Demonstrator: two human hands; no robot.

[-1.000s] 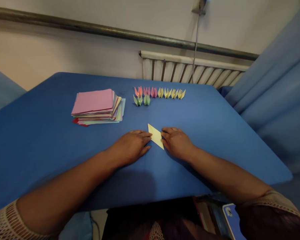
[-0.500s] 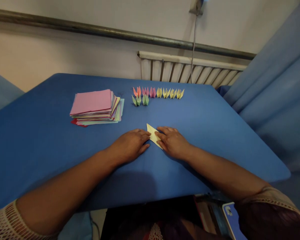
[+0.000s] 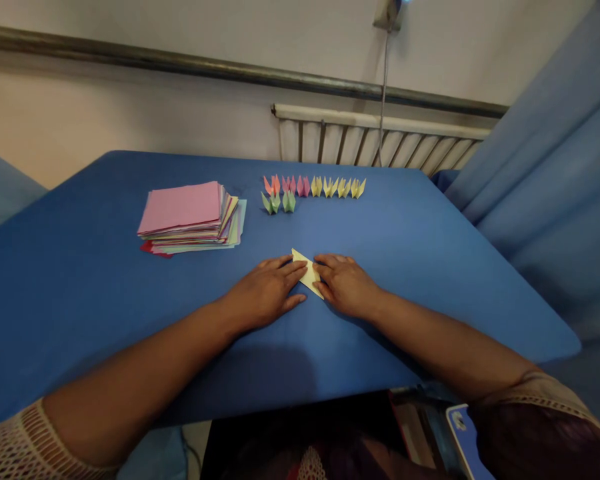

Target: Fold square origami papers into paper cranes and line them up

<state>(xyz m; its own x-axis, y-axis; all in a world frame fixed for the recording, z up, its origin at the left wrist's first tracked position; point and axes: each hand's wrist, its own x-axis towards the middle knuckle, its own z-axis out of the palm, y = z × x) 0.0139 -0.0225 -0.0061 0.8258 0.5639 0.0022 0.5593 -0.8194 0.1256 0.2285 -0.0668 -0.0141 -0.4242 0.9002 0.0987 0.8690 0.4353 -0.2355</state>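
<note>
A small piece of folded pale yellow paper (image 3: 311,277) lies slantwise on the blue table between my hands. My left hand (image 3: 271,291) reaches it from the left; its outstretched fingertips press on the paper's upper left part, while the thumb stays apart on the cloth. On the other side, my right hand (image 3: 349,285) holds the right edge, with bent index finger and thumb on the paper. The right fingers cover part of that edge. Farther back stand several finished paper cranes (image 3: 331,187) in yellow, pink and orange, with two green cranes (image 3: 289,201) in front.
A tall stack of coloured paper sheets (image 3: 180,207), pink on top, sits at the left of the blue table (image 3: 405,247). Behind the table are a radiator (image 3: 340,137) and a wall pipe (image 3: 180,61). A blue curtain (image 3: 545,173) hangs at the right.
My left fingers have slid right, farther onto the yellow paper, and its thumb has moved away from the fingers. My right hand stays at the right edge. The view has shifted slightly.
</note>
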